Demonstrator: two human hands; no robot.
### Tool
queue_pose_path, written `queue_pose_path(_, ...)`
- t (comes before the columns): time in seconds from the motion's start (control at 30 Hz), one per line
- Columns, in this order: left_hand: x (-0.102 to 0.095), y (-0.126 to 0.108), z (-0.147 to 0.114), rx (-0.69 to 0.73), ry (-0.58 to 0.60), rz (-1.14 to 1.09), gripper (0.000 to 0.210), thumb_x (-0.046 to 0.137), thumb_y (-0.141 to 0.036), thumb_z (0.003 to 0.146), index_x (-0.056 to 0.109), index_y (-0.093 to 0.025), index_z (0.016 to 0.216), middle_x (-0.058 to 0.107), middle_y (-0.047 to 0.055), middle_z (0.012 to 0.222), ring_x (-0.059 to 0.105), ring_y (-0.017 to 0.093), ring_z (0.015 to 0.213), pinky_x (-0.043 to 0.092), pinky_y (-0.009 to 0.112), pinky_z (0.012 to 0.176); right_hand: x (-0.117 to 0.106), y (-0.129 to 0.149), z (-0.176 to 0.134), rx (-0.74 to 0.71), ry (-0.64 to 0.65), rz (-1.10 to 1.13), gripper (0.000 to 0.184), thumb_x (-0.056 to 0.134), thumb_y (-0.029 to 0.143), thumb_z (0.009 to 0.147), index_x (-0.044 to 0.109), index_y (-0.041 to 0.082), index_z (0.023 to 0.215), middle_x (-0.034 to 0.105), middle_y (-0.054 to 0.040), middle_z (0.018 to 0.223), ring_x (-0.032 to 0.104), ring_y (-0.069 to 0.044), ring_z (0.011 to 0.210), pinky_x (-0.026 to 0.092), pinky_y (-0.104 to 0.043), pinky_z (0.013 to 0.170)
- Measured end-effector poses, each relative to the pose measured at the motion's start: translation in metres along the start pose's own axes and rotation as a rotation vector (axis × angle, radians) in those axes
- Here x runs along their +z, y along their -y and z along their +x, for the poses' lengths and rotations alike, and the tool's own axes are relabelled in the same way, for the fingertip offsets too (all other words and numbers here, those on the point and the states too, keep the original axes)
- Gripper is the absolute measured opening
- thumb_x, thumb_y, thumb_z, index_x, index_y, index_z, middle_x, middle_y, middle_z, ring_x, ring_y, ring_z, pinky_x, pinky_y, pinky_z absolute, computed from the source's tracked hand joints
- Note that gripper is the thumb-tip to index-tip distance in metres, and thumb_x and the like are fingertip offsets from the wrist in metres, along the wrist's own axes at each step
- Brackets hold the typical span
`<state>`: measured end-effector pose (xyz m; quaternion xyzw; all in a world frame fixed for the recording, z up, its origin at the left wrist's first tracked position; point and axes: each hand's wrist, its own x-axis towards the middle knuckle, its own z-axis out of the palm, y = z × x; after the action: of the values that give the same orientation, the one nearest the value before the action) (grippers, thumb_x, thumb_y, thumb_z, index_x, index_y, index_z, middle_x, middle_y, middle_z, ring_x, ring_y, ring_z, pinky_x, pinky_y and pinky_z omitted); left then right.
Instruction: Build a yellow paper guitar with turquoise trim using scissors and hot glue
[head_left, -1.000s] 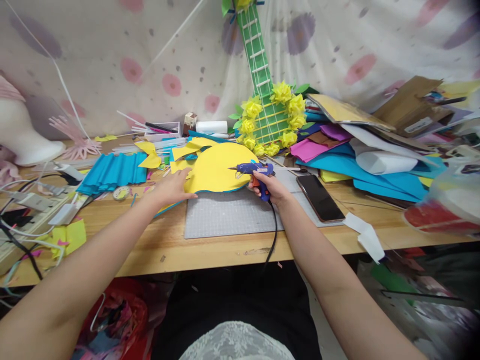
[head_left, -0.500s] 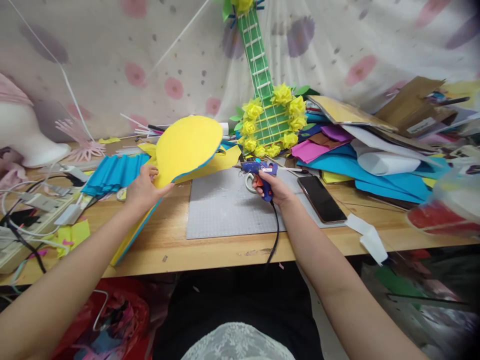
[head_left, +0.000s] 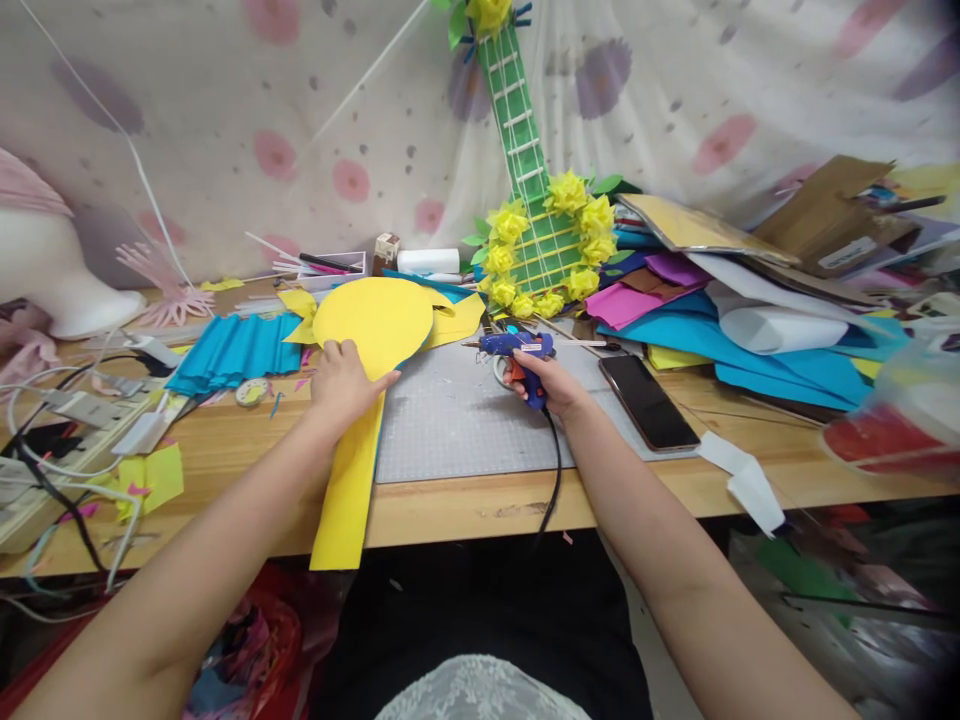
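My left hand [head_left: 341, 385] lies across a yellow paddle-shaped paper cutout [head_left: 375, 315] where its round head meets the long strip. The fingers are at one edge and the thumb at the other. A thin blue layer shows along the cutout's rim, and its strip reaches past the table's front edge. In my right hand [head_left: 544, 378], gripped by the handle, is a blue hot glue gun [head_left: 517, 345] with a white glue stick out of its back. Its nozzle points left above the grey cutting mat [head_left: 465, 430]. Other yellow paper pieces [head_left: 454, 322] lie behind the cutout.
A green paper guitar [head_left: 536, 245] trimmed with yellow flowers leans at the back. Right of the mat's middle is a phone [head_left: 649, 400], with stacked coloured paper [head_left: 750, 330] behind. On the left lie pleated blue paper [head_left: 232, 350] and a power strip [head_left: 45, 490] with cables.
The yellow cutout has been lowered and turned, its strip now toward me rather than to the left. My left hand has moved right with it. The glue gun has barely moved.
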<state>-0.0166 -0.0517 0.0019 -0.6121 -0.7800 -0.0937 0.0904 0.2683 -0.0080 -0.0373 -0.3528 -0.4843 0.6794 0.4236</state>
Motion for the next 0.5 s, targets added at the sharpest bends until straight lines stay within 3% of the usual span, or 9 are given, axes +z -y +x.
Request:
queue_pose_path(0.1, 0.001, -0.006, 0.013, 0.157, -0.009, 0.017, 0.050, 0.059, -0.051, 0.074, 0.050, -0.015, 0.108, 0.050, 0.015, 0.111, 0.049, 0.030, 0.108, 0.043, 0.038, 0.087, 0.003, -0.004, 0.004, -0.001, -0.037, -0.022, 0.037, 0.067, 0.051, 0.066, 0.057, 0.015, 0.067, 0.062, -0.0002, 0.061, 0.045, -0.005, 0.040, 0.035, -0.017, 0.034)
queue_pose_path(0.23, 0.012, -0.014, 0.029, 0.295, 0.018, -0.001, 0.035, 0.061, -0.042, 0.075, 0.054, -0.018, 0.100, 0.054, 0.010, 0.104, 0.050, 0.026, 0.104, 0.042, 0.035, 0.085, 0.010, -0.012, 0.010, 0.007, -0.177, -0.079, 0.037, 0.068, 0.050, 0.066, 0.057, 0.015, 0.063, 0.062, -0.0006, 0.060, 0.045, -0.004, 0.039, 0.035, -0.016, 0.033)
queue_pose_path(0.5, 0.015, -0.013, 0.051, 0.316, 0.138, -0.161, 0.017, 0.059, -0.037, 0.076, 0.062, -0.021, 0.080, 0.061, 0.005, 0.091, 0.056, 0.021, 0.091, 0.043, 0.029, 0.070, 0.035, -0.015, 0.014, 0.029, -0.256, -0.159, 0.030, 0.065, 0.041, 0.072, 0.058, 0.014, 0.062, 0.063, -0.0022, 0.061, 0.045, -0.004, 0.038, 0.037, -0.017, 0.033)
